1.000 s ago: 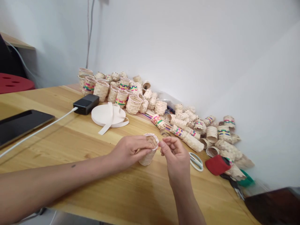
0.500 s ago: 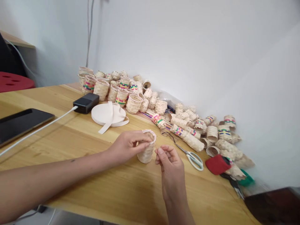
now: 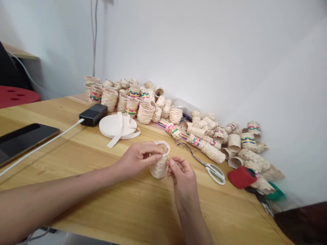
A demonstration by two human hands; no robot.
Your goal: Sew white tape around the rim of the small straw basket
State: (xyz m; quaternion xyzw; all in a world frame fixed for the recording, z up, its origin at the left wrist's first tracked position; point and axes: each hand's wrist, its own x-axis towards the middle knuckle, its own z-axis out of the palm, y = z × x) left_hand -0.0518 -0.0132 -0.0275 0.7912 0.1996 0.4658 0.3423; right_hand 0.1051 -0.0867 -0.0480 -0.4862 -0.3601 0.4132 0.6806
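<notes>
A small woven bamboo basket [image 3: 158, 168] stands upright on the wooden table in front of me, a pale strip stitched round its rim. My left hand [image 3: 141, 156] grips that rim from the left, thumb outside and fingers reaching over the opening. Close by on the right, my right hand [image 3: 182, 175] pinches a thin thread that runs to the rim; whether a needle is on it is too small to tell. Scissors [image 3: 214, 173] with pale handles lie to the right of my right hand. Behind my left hand rests a flat roll of white ribbon [image 3: 107, 126].
Many woven baskets [image 3: 145, 113] are heaped along the wall. A black power bank [image 3: 93, 115] with a white cable and a dark phone [image 3: 25, 139] lie at left. On the right are a red item [image 3: 240, 177], a green ring [image 3: 276, 193] and a dark object [image 3: 304, 223].
My right hand has moved slightly left, nearer the basket rim. My left hand keeps its grip on the basket. The camera view has shifted a little.
</notes>
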